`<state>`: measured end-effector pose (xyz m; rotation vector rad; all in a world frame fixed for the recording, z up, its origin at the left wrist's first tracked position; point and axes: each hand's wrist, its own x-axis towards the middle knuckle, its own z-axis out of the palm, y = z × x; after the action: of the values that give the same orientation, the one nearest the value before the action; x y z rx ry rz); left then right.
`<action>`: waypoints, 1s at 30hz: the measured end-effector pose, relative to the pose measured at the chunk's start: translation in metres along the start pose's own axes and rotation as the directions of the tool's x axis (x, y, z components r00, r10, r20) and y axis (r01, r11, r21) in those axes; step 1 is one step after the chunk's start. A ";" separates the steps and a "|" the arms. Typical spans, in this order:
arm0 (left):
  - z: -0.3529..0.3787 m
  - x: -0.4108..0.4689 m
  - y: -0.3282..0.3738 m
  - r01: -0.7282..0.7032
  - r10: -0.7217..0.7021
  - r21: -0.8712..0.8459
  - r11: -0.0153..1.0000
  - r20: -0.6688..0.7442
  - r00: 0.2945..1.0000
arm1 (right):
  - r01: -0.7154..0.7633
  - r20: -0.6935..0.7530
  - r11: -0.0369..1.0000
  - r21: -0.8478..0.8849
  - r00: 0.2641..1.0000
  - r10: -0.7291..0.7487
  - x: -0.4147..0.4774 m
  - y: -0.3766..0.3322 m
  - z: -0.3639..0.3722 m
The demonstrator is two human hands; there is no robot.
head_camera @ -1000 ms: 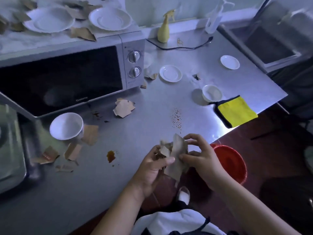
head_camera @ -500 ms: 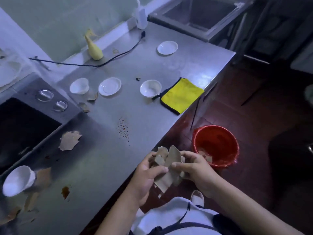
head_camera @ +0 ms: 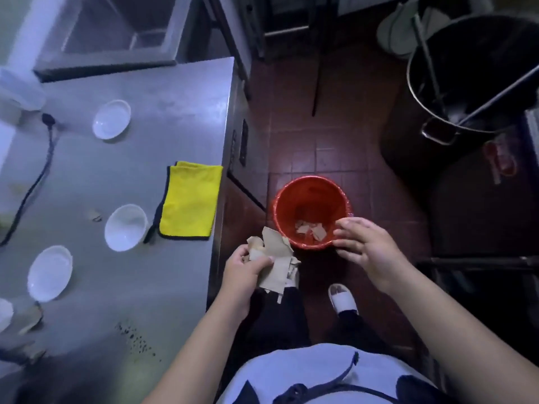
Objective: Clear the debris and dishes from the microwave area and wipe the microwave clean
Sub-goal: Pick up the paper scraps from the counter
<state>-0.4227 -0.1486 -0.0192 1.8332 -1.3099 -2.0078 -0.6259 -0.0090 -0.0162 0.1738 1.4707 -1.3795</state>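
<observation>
We are at the throwing-away step of the debris clearing. Our left hand (head_camera: 246,266) is closed around a bunch of torn cardboard scraps (head_camera: 275,258), held off the counter's edge and just beside the near rim of the red bucket (head_camera: 310,182), which stands on the tiled floor (head_camera: 320,135). Our right hand (head_camera: 364,243) is open and empty, fingers spread over the bucket's near right rim. A few scraps (head_camera: 310,228) already lie at the bottom of the bucket.

As we judge it, the next move calls for carrying the left hand a little to the right, until the bunch hangs over the bucket's mouth, then letting go. The pieces are loose and light, and some dangle below the fist, so they could slip out and land on the floor by our white shoe (head_camera: 342,298) if we release too early.

Plenty remains after that. On the steel counter (head_camera: 180,97) we see a small plate (head_camera: 111,119), a bowl (head_camera: 126,227) and another plate (head_camera: 49,272), more cardboard bits (head_camera: 30,319) at the near left, a lone bit (head_camera: 94,215) beside the bowl, and a scatter of dark crumbs (head_camera: 137,341). The yellow cloth (head_camera: 191,199) lies folded near the counter's edge, unused. The microwave is out of view, so we cannot tell its state.
</observation>
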 end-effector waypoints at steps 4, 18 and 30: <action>0.026 0.098 0.009 0.100 -0.110 0.180 0.979 0.045 0.993 | 0.014 -0.302 0.999 0.053 0.953 0.003 0.003 -0.010 -0.038; 0.145 0.425 -0.126 0.282 -0.271 0.436 0.855 -0.089 0.958 | -0.118 -0.672 0.955 0.271 0.688 0.276 0.119 0.132 -0.103; 0.140 0.373 -0.150 0.343 -0.393 0.410 0.845 0.041 0.919 | -0.173 -0.442 0.977 0.129 0.872 0.212 0.164 0.100 -0.029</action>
<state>-0.5725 -0.2128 -0.4129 2.3305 -1.6011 -2.1948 -0.6426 -0.0402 -0.2073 0.7229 1.7196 -1.2888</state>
